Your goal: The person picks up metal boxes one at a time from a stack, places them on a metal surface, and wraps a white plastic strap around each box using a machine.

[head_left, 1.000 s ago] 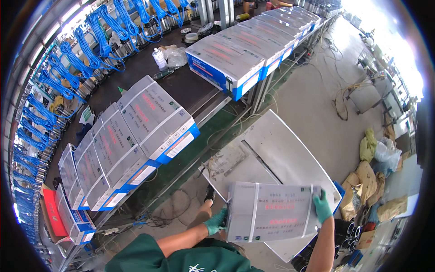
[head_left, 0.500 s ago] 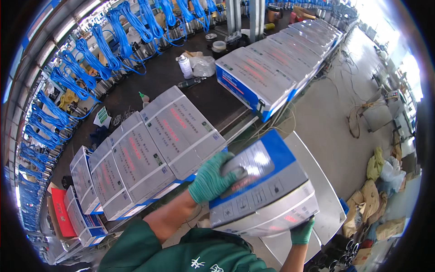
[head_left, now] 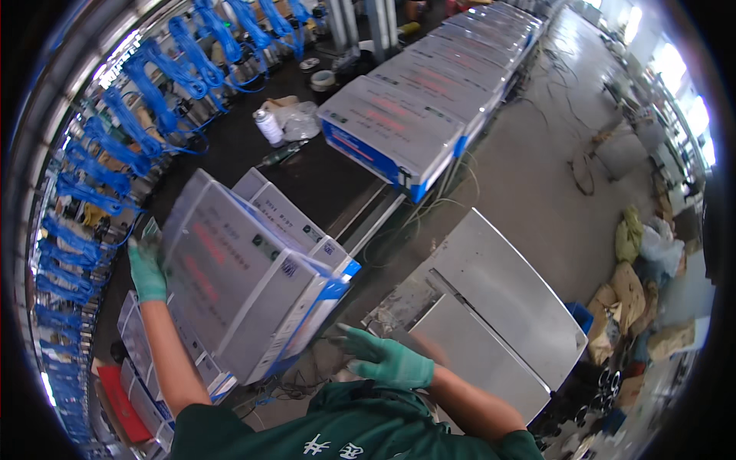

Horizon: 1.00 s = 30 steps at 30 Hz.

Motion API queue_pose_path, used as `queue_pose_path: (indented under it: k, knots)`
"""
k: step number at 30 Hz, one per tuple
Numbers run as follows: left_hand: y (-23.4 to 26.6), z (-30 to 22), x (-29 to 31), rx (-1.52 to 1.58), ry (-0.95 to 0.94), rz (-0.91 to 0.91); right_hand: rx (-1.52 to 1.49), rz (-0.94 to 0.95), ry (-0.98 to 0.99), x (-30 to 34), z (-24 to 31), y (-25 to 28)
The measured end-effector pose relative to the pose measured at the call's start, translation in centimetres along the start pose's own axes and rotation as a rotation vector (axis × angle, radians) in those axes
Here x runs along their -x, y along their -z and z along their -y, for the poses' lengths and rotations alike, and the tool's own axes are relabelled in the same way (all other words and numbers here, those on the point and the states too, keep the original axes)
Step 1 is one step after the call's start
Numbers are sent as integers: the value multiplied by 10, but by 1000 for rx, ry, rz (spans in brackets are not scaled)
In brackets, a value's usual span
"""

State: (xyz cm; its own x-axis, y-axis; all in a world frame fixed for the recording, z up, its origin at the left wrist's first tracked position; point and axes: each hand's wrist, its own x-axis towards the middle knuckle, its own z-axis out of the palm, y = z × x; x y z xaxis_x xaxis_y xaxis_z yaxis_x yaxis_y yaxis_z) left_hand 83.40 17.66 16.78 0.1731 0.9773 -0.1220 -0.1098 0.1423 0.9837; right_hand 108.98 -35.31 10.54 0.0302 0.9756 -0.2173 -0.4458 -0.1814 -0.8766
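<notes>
While a large grey and white box [head_left: 230, 291] with blue trim is carried tilted over the dark bench [head_left: 322, 180], its far top corner is gripped by the left hand [head_left: 146, 270], which is closed on it in a green glove. The right hand [head_left: 387, 360], also gloved in green, is seen spread and released just beside the near lower corner of the box, not clearly touching it. The box is held above a row of like boxes [head_left: 142, 345] lying along the near left of the bench, and one more box [head_left: 295, 218] shows right behind it. Judged from this, the placing step seems to be in hand: the box is being brought to the row on the bench, and the next move would call for the free hand to steady the near edge while the box is levelled and lowered flat. One box is counted in hand; a second row of about six boxes [head_left: 414, 115] is counted farther along the bench; one white spray can [head_left: 268, 126] and one roll of tape [head_left: 326, 79] are counted beyond the box. A bare steel table [head_left: 498, 322] is seen to the right of the box.
</notes>
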Motion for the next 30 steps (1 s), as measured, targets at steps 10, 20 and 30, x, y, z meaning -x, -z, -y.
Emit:
queue_pose_path:
  k: [10, 20, 30]
  knots:
    - [-130, 44, 259, -946, -807, 287, 287, -1545, 59, 251, -235, 128]
    - [-215, 447, 323, -1040, -49, 431, -169, -1996, -919, 546, -487, 43]
    - [-248, 497, 324, -1258, -63, 58, -410, -2382, -617, 523, -473, 88]
